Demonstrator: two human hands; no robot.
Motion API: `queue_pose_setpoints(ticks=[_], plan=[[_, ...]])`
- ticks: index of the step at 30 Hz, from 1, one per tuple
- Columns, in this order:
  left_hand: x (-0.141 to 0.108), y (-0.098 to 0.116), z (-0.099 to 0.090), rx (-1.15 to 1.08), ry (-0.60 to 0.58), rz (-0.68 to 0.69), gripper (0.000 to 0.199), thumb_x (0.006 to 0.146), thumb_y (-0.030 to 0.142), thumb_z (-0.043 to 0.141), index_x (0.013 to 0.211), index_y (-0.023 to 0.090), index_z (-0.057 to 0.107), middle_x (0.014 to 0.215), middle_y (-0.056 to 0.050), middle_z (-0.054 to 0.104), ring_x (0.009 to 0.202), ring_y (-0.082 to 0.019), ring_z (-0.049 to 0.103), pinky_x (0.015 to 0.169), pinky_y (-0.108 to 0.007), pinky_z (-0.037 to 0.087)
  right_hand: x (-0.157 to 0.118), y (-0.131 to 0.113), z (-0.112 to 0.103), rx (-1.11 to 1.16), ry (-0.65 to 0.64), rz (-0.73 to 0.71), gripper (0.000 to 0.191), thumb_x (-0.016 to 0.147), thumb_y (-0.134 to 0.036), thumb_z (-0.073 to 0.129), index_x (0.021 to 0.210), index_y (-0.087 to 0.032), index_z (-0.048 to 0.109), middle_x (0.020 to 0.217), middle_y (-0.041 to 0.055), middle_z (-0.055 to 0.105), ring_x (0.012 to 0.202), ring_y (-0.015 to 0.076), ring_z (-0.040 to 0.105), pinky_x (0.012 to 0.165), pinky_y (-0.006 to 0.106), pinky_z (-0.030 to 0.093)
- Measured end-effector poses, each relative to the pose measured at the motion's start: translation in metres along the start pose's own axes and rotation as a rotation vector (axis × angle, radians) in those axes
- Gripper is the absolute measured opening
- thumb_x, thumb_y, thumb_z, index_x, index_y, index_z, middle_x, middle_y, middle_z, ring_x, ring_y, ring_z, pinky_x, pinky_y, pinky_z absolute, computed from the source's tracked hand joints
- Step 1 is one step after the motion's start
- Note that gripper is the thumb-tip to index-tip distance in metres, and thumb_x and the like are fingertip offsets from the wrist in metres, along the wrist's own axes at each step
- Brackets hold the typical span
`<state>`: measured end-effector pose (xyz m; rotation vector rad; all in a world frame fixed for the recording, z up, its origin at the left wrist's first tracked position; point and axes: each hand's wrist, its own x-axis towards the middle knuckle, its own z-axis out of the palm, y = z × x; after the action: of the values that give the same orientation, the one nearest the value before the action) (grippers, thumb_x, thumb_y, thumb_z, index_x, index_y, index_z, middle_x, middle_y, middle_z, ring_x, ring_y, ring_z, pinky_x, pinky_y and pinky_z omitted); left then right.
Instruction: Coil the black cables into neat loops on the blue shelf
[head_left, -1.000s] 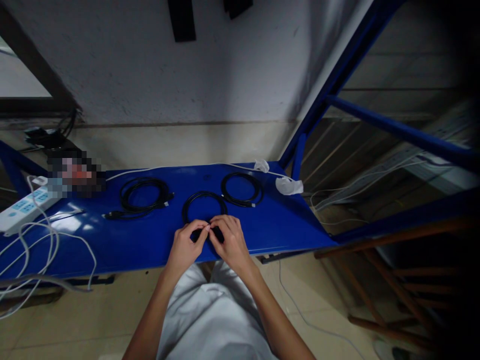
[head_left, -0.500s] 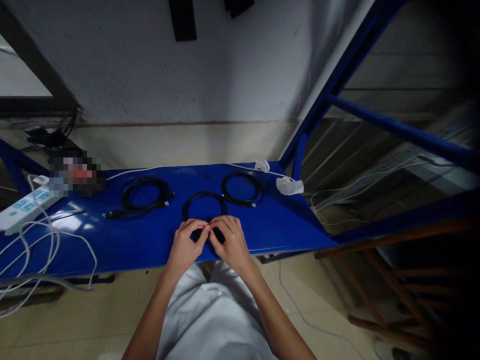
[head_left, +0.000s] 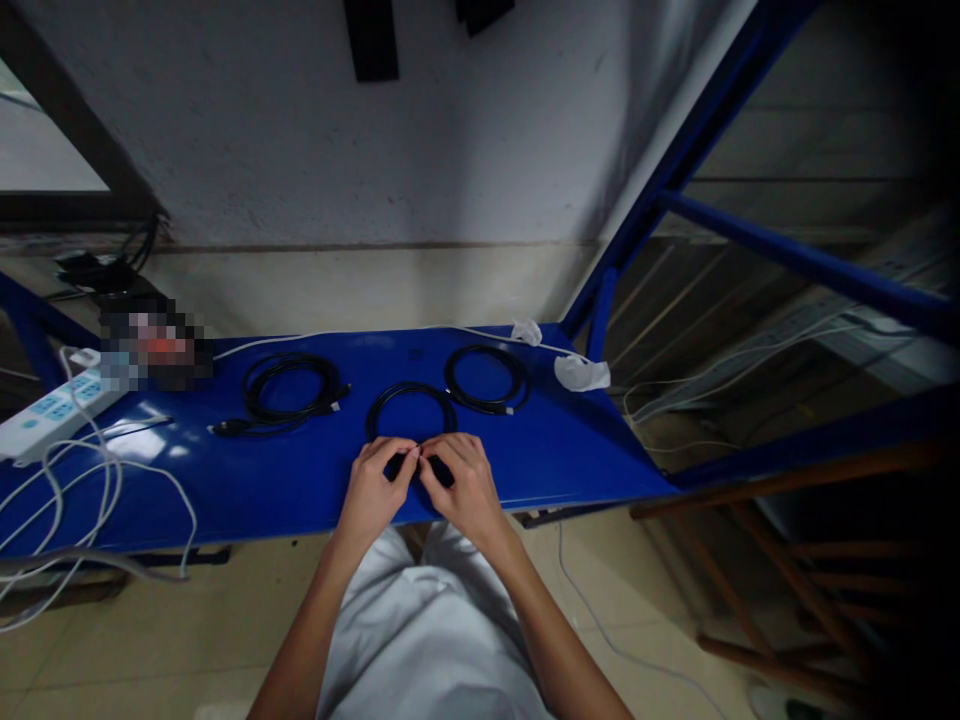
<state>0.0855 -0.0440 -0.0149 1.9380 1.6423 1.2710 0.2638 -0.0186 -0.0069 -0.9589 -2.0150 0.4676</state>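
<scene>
- Left hand (head_left: 375, 487) at 7 o'clock of the middle black, ring-shaped, rubbery-looking cable coil (head_left: 409, 387); thumb and forefinger are clenched in a pinch on the coil's near arc.
- Right hand (head_left: 466, 483) at 5 o'clock of the same coil; it mirrors the left hand, pinching the near arc, with the two sets of fingertips meeting at 6 o'clock (the exact bit between them is too small to make out).
- The middle coil lies flat on the glossy blue tabletop (head_left: 540, 455), close to the front edge; its far arc shows plainly, while the hands cover most of the near one.
- At 9 o'clock of it lies a second black, looped cable coil (head_left: 253, 392); its strands spread looser, and its dark plug end points to 8 o'clock.
- At 2 o'clock, just beside the middle coil, rests a third black, round cable coil (head_left: 484, 405); a pale connector tip shows on its near side.
- Farther out toward 2 o'clock sit two crumpled white scraps (head_left: 582, 373); a thin white cord (head_left: 300, 335) runs along the tabletop's far edge.
- Well off at 9 o'clock slants a long white power strip with pale blue sockets (head_left: 56, 408); loose white cables (head_left: 118, 480) curl nearer the person.
</scene>
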Motion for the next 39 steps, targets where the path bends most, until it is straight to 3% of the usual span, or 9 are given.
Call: queue_pose_setpoints(ticks=[9,25,31,35,39], plan=[[-0.005,0.005,-0.001,0.046,0.011,0.140,0.011,0.105,0.020,0.062,0.104,0.025,0.072,0.102,-0.006,0.080,0.096,-0.023,0.075,0.092,-0.041,0.055,-0.001,0.007,0.001,0.073,0.033,0.109,0.005,0.106,-0.023,0.061,0.103,-0.024,0.065,0.100,0.0057,0.076,0.102,0.0263,0.069,0.098,0.046,0.048],[-0.009,0.007,-0.001,0.142,-0.035,0.200,0.011,0.104,0.016,0.062,0.105,0.023,0.069,0.103,-0.006,0.079,0.099,-0.024,0.072,0.092,-0.042,0.053,-0.001,0.005,-0.002,0.026,-0.026,0.035,0.010,0.099,-0.018,0.063,0.105,-0.024,0.067,0.102,0.0060,0.076,0.105,0.0275,0.069,0.100,0.047,0.046],[-0.013,0.011,-0.005,0.128,-0.043,0.242,0.017,0.104,0.016,0.062,0.114,0.024,0.073,0.110,-0.008,0.080,0.106,-0.026,0.073,0.095,-0.045,0.056,-0.002,0.006,-0.001,0.041,-0.016,0.044,0.010,0.099,-0.017,0.064,0.102,-0.025,0.070,0.102,0.0056,0.078,0.105,0.0267,0.071,0.101,0.048,0.049],[-0.013,0.010,-0.006,0.120,-0.037,0.245,0.015,0.106,0.019,0.063,0.111,0.025,0.075,0.109,-0.007,0.081,0.104,-0.025,0.074,0.094,-0.045,0.056,0.005,0.009,-0.012,0.082,-0.060,0.019,0.013,0.098,-0.015,0.066,0.099,-0.025,0.074,0.109,0.0062,0.079,0.108,0.0269,0.071,0.101,0.049,0.051],[-0.009,0.007,-0.004,0.106,-0.057,0.235,0.012,0.105,0.021,0.066,0.111,0.026,0.076,0.111,-0.006,0.081,0.105,-0.025,0.075,0.093,-0.045,0.057,0.033,0.016,-0.034,0.087,-0.131,-0.024,0.013,0.099,-0.016,0.069,0.104,-0.024,0.077,0.116,0.0063,0.079,0.109,0.0257,0.072,0.100,0.047,0.054]])
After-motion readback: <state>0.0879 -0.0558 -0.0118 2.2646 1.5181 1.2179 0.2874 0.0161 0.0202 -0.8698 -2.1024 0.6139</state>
